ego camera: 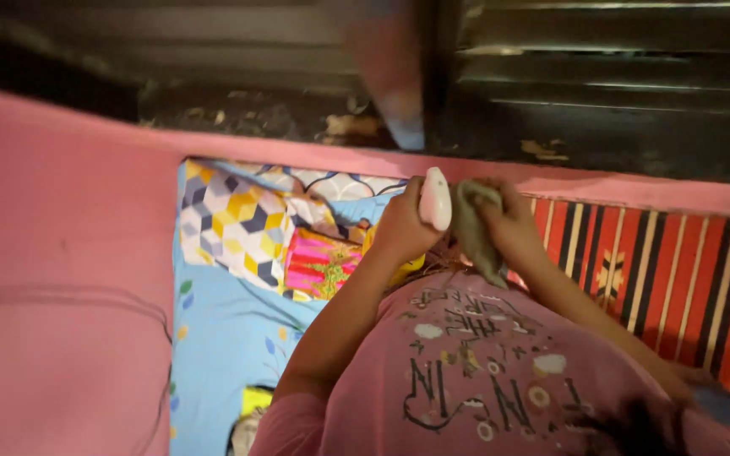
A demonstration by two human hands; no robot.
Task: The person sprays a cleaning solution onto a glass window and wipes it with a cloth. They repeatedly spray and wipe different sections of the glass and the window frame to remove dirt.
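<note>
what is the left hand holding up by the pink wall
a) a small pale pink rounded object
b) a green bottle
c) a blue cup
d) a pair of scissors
a: the left hand grips a small pale pink rounded object, while the right hand beside it holds a greyish cloth close against it.

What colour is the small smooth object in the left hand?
Pale pink oval object, clearest in the head view.

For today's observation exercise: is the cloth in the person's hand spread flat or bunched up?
Bunched up: the greyish cloth hangs crumpled from the right hand, beside the white object in the left hand.
</note>
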